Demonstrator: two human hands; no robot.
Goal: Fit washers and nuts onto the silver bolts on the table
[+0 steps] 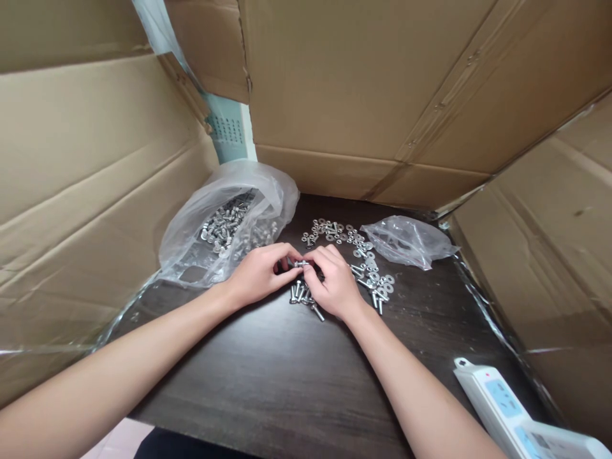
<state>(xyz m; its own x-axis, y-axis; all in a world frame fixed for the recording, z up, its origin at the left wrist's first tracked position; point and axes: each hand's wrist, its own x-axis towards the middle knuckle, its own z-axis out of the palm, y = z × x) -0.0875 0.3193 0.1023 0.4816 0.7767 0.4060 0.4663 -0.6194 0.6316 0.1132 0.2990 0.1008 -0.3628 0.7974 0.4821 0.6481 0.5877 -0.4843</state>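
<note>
Between my two hands, just above the dark table, lies a small silver bolt (301,263), held level. My left hand (262,271) pinches one end of it with thumb and fingers. At the other end, the fingertips of my right hand (333,280) close on it too; whether they grip a nut or washer there is too small to tell. Several bolts (300,292) lie in a small group below my hands. Loose washers (374,271), nuts and more bolts spread over the table behind and to the right of my right hand.
An open clear plastic bag (182,245) full of metal fasteners (227,223) stands at the left. A crumpled plastic bag (408,241) lies at the back right. Cardboard walls (335,89) enclose the table (258,389). A white power strip (497,398) sits at the front right.
</note>
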